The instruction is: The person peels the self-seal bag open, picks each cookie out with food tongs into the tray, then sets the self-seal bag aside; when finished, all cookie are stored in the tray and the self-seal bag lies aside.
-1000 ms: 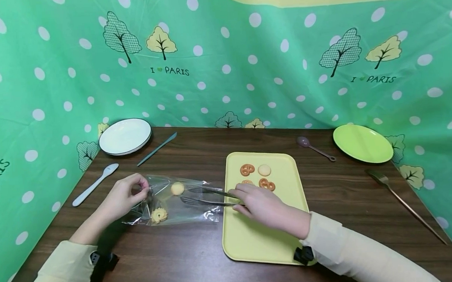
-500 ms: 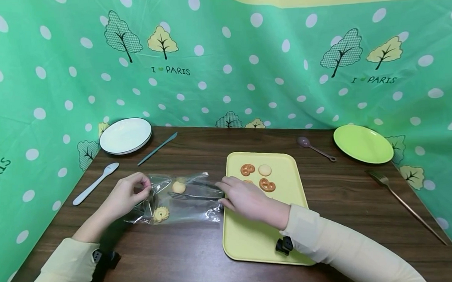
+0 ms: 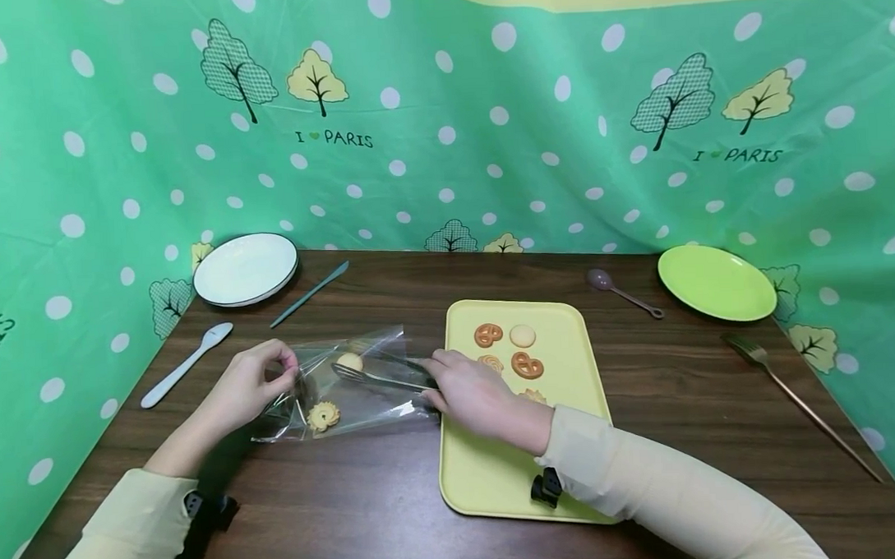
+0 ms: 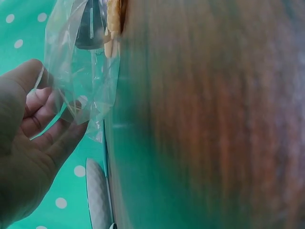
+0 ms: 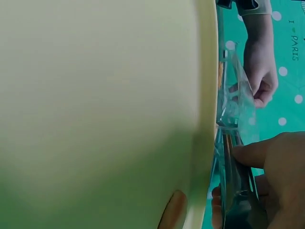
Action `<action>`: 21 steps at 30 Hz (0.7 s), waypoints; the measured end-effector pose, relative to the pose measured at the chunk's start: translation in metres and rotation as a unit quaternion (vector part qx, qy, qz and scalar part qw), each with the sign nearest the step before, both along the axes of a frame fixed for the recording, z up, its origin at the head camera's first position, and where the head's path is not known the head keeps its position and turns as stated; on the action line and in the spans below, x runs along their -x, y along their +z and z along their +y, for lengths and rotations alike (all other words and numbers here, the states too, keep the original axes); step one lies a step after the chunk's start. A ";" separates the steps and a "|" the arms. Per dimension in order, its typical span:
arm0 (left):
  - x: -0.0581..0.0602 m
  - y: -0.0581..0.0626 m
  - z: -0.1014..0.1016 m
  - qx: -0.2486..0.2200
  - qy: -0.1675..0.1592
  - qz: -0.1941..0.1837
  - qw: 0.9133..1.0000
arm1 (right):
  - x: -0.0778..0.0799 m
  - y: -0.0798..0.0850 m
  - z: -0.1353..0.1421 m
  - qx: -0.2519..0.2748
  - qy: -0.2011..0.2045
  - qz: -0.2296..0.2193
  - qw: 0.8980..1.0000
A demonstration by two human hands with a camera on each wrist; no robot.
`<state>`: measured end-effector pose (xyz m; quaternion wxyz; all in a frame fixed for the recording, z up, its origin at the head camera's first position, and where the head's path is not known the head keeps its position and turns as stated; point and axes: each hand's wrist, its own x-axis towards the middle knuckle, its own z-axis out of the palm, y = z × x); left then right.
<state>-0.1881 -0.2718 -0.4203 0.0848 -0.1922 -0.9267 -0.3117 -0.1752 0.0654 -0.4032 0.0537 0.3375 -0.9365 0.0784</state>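
Note:
My left hand (image 3: 251, 385) pinches the closed end of a clear plastic bag (image 3: 381, 413) lying on the table. Inside the bag are a round cookie (image 3: 349, 361) and a flower-shaped cookie (image 3: 322, 416) with a hole. Metal tongs (image 3: 392, 383) reach into the bag's mouth, one tip overlapping the round cookie; whether they squeeze it I cannot tell. My right hand (image 3: 477, 394) holds the tongs above the left edge of the yellow tray (image 3: 484, 476). In the left wrist view, thumb and fingers grip the bag film (image 4: 90, 90).
On the tray lie pretzels (image 3: 527, 365), a round cookie (image 3: 523, 336) and other cookies. White plate (image 3: 246, 270), blue knife (image 3: 311, 294) and pale spoon (image 3: 187, 367) are at left. Purple spoon (image 3: 626, 293), green plate (image 3: 716, 282) and copper-coloured fork (image 3: 803, 403) are at right.
My right hand has moved left, taking the tongs deeper into the bag. The bag's upper film has risen near its mouth, and the flower-shaped cookie has shifted slightly. My left hand stays nearly still.

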 end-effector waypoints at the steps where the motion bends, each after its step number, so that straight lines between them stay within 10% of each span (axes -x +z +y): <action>1: 0.000 0.000 0.000 -0.001 0.000 0.001 1.000 | 0.000 0.000 -0.001 -0.002 -0.002 0.000 1.000; 21: 0.001 -0.001 -0.004 0.000 0.003 0.008 1.000 | -0.011 0.009 0.023 0.040 0.023 -0.011 0.999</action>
